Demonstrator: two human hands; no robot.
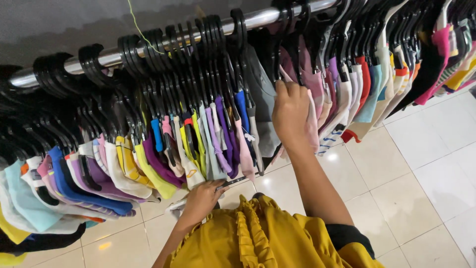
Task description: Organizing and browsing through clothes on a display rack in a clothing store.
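Both hands are up at the clothes. Her left hand [201, 198] pinches a black hanger [233, 182] low under the hanging shirts [148, 164]. Her right hand [290, 113] is closed tight on a pink shirt [311, 119] by the silver rail [258, 19].

The right hand [290, 114] was raised well above the left, its arm stretched up and away from the body, back of the hand toward the camera, fingers curled closed in a grip; the left hand [202, 198] sat low and close to the chest, wrist bent, fingers folded inward, thumb pointing right
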